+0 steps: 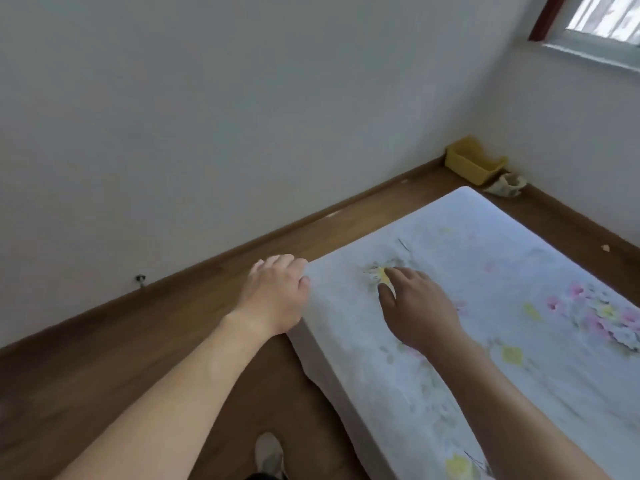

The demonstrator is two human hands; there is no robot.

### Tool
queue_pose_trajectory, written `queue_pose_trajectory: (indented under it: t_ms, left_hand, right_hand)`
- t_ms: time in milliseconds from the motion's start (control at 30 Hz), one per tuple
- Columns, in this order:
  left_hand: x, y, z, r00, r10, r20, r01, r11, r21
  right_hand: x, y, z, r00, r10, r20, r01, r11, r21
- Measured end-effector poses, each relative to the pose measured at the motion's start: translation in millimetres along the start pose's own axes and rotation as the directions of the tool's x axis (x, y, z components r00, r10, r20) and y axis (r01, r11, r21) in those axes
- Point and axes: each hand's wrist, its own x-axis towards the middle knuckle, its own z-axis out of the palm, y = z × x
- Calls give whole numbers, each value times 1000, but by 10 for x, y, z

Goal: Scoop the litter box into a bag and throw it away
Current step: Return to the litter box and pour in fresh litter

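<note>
A yellow litter box (472, 163) stands on the floor in the far corner of the room, under the window. A crumpled pale bag or cloth (505, 184) lies right next to it. My left hand (273, 296) hangs at the near-left corner of the bed (519, 271), with loosely curled fingers and the thumb against the sheet. My right hand (415, 306) lies on the floral sheet with its fingers stretched forward. A small yellow patch sits between its forefinger and thumb; whether it is print or a loose item is unclear. Both hands are far from the litter box.
The bed fills the right half of the view. A strip of brown wooden floor (180, 327) runs between it and the white wall towards the corner. My shoe (268, 453) stands on the floor below. A small scrap (605, 248) lies on the floor right of the bed.
</note>
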Motion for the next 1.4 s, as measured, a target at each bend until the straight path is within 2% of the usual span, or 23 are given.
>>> queue_pose_trajectory:
  t_ms: [200, 400, 767, 967, 1167, 1400]
  left_hand:
    - [394, -966, -143, 998, -38, -53, 37, 999, -8]
    - [919, -1734, -331, 999, -22, -41, 22, 1000, 7]
    - [2266, -2525, -433, 1000, -15, -10, 15, 999, 29]
    - [3191, -2778, -619, 1000, -22, 19, 21, 998, 56]
    - [4047, -3001, -756, 999, 11, 40, -12, 1000, 27]
    - [5026, -3401, -636, 995, 80, 56, -79, 997, -22]
  right_hand:
    - [834, -854, 287, 998, -59, 0, 58, 998, 25]
    - [1547, -1487, 456, 996, -86, 10, 85, 995, 45]
    - [3171, -1879, 808, 991, -132, -18, 132, 991, 35]
    - [4164, -1887, 833, 991, -136, 16, 137, 991, -7]
    - [4954, -1833, 734, 997, -72, 1, 72, 996, -42]
    - [5629, -1816, 791, 987, 135, -84, -136, 991, -7]
